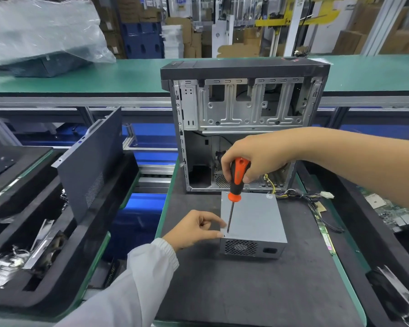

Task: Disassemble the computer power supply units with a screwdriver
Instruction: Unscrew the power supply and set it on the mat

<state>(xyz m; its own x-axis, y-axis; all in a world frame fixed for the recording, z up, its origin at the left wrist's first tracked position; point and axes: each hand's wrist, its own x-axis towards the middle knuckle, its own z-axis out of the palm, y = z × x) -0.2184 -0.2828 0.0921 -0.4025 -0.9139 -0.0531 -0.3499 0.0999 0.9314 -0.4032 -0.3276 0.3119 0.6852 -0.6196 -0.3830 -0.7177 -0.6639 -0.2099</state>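
A grey power supply unit lies on the dark mat, its fan grille and socket facing me. My right hand grips the orange-and-black handle of a screwdriver, held nearly upright with its tip on the unit's near left top corner. My left hand rests against that same corner, thumb and forefinger pinching the shaft near its tip. A bundle of cables runs from the unit's far right side.
An open computer case stands just behind the unit. A dark side panel leans in a foam-lined bin at left, with loose parts below. Circuit boards lie at right. A green conveyor crosses behind.
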